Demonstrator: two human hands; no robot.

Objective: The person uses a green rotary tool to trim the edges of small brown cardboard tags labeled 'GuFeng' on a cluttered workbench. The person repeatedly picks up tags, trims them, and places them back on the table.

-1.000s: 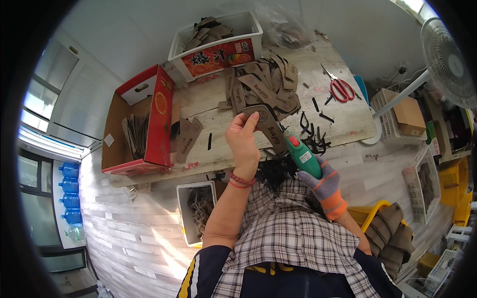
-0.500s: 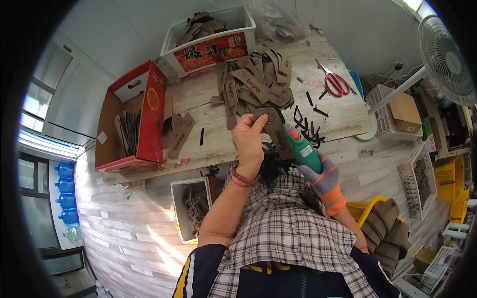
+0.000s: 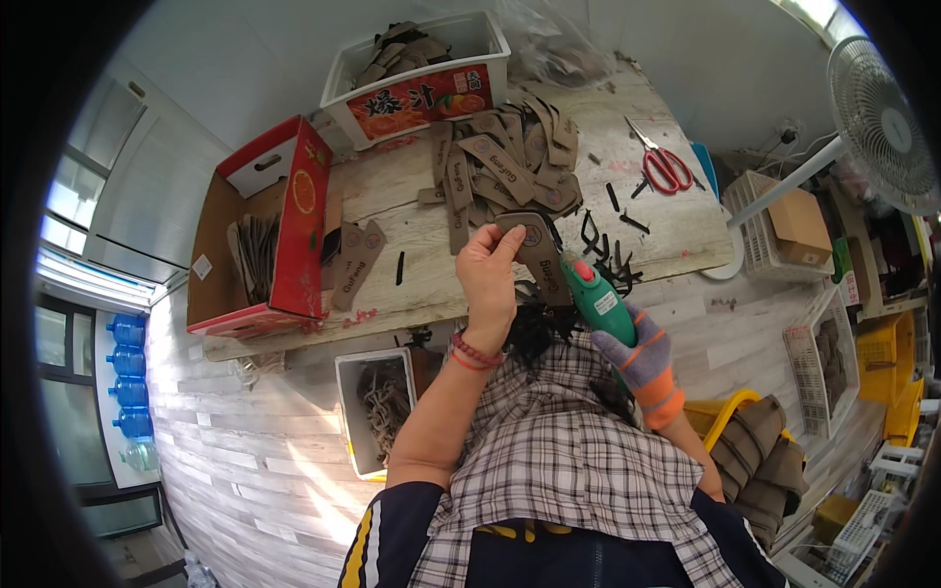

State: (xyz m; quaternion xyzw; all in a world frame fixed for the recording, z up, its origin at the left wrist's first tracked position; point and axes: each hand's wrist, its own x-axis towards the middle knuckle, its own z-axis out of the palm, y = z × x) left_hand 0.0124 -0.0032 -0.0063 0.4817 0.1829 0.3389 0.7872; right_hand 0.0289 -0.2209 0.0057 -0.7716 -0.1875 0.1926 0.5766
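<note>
Taupe panel (image 3: 537, 257), pinched by the left grip (image 3: 487, 274), is at the near edge of the worn surface (image 3: 384, 196); the right grip (image 3: 637, 361) clasps a green tool (image 3: 600, 300); a white fan (image 3: 890, 127) stands rightward.

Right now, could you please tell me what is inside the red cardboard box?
Flat brown pieces lean together inside the red cardboard box; whatever lies beneath them is covered.
</note>
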